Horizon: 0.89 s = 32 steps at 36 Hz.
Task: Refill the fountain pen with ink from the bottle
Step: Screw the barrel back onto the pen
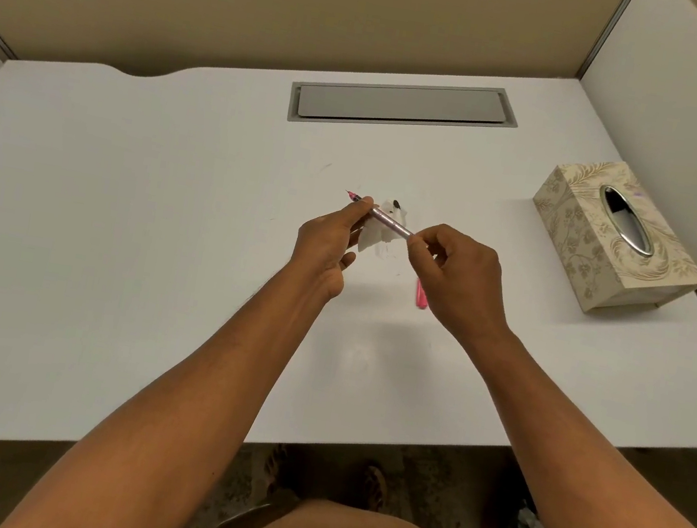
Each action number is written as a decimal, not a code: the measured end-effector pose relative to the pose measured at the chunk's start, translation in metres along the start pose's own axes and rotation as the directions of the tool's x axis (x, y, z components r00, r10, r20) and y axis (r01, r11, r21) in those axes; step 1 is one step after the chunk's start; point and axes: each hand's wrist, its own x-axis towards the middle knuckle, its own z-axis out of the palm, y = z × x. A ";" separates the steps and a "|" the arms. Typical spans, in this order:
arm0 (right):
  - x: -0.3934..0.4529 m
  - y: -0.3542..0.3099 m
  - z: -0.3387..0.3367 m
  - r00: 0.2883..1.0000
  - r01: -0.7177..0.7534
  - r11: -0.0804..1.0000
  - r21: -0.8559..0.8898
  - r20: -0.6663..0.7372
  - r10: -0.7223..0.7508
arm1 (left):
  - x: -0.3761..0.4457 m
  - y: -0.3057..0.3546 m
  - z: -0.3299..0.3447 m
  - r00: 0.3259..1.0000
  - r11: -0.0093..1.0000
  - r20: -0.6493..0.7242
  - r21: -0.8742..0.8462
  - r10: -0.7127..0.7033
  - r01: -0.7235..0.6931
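We hold the slim pink fountain pen section with its clear, silvery converter tube (383, 219) up off the white desk top (115, 227), stretched between both hands. Our left hand (327, 242) pinches the nib end, so the fine pink tip pokes out just past its fingertips (363, 204); the other fingers of that hand curl loosely. Our right hand (457, 272) closes thumb and forefinger on the tail of the tube, which looks like the twist knob of the converter, though that is too small to tell.

A crumpled white tissue with a dark ink spot (381, 230) sits directly behind the pen, just beyond the left fingertips; whether the left hand touches it we cannot tell. A pink pen barrel (422, 293) lies on the desk just under the right hand's knuckles. A cream floral tissue box (615, 237) stands well apart, beyond the right hand.

We see no ink bottle in view, so the filling itself seems either finished or not begun.

The risks from here: turning the knob the wrong way would push ink out of the nib onto the left fingers and desk. Pulling as we twist could separate the tube from the section and spill. A loose pinch could drop the nib tip-first.
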 end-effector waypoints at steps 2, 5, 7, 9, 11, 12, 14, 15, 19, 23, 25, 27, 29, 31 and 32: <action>0.000 0.002 0.001 0.999 -0.027 0.999 0.022 0.018 0.026 | 0.000 0.000 0.000 1.000 1.000 0.011 0.004 -0.002 0.002; 0.001 0.003 0.001 0.997 -0.055 0.998 0.034 0.058 0.053 | 0.000 -0.001 0.000 1.000 1.000 0.008 0.008 -0.002 0.002; 0.000 0.003 0.000 0.997 -0.049 0.998 0.033 0.060 0.047 | 0.001 -0.001 0.000 1.000 1.000 -0.001 0.005 -0.002 0.002; 0.000 0.003 -0.001 0.998 -0.039 0.998 0.046 0.051 0.037 | 0.001 -0.001 0.000 1.000 1.000 -0.013 -0.001 0.002 -0.002; -0.001 0.003 -0.002 0.999 -0.027 0.999 0.040 0.046 0.025 | 0.002 0.000 0.000 1.000 1.000 -0.020 -0.004 0.005 -0.006; -0.001 0.003 -0.001 0.999 -0.015 1.000 0.028 0.040 0.014 | 0.002 -0.001 0.000 1.000 1.000 -0.022 -0.003 0.006 -0.006; -0.001 0.001 -0.001 1.000 0.007 1.000 0.011 0.021 -0.007 | 0.002 -0.001 0.000 1.000 1.000 -0.022 0.001 0.007 -0.007; -0.001 0.000 -0.001 1.000 0.013 1.000 0.007 0.012 -0.013 | 0.002 -0.001 0.000 1.000 1.000 -0.021 0.003 0.006 -0.006; 0.000 -0.002 0.000 1.000 0.013 1.000 0.002 -0.002 -0.013 | 0.002 -0.001 0.000 1.000 1.000 -0.014 0.001 0.005 -0.005; 0.001 0.000 0.001 1.000 -0.020 1.000 0.016 0.015 0.020 | 0.002 0.001 0.001 1.000 1.000 0.009 0.003 0.014 -0.014; 0.001 0.000 0.002 0.999 -0.040 0.999 0.030 0.029 0.040 | 0.002 0.002 0.001 1.000 1.000 0.016 0.004 0.020 -0.020; 0.002 0.000 0.003 0.997 -0.065 0.997 0.044 0.050 0.063 | 0.003 0.003 0.001 1.000 1.000 0.018 0.006 0.024 -0.025; 0.003 0.000 0.003 0.995 -0.077 0.996 0.046 0.068 0.074 | 0.004 0.003 0.001 0.999 1.000 0.019 0.012 0.028 -0.028; 0.004 0.000 0.002 0.994 -0.084 0.995 0.046 0.081 0.080 | 0.005 0.002 0.001 0.999 0.999 0.024 0.017 0.029 -0.030; 0.005 0.000 0.002 0.993 -0.089 0.995 0.046 0.086 0.085 | 0.005 0.002 0.001 0.999 0.999 0.028 0.020 0.029 -0.030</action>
